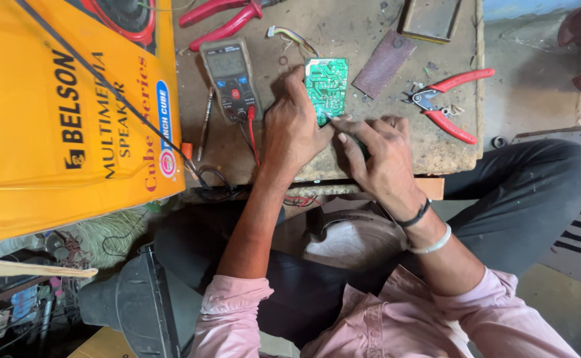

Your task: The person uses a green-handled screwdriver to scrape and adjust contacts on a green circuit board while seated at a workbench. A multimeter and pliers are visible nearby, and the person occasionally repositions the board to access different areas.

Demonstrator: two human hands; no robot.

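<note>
A yellow box (58, 113) crowds the worktop's (343, 26) left edge, the meter (229, 78) beside it facing the person, whose left hand (294, 129) presses the green board (326, 81) flat mid-worktop while the right hand (380, 156) pinches a probe (333, 120) onto it.

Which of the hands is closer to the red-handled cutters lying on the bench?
The right hand. It sits just left of the red-handled cutters, not touching them. The left hand is farther away, resting on the green circuit board.

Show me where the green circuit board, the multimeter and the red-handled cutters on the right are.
green circuit board (327, 83): head view, middle of its soldered face.
multimeter (229, 78): head view, on its body below the screen.
red-handled cutters (451, 99): head view, between its handles.
</note>
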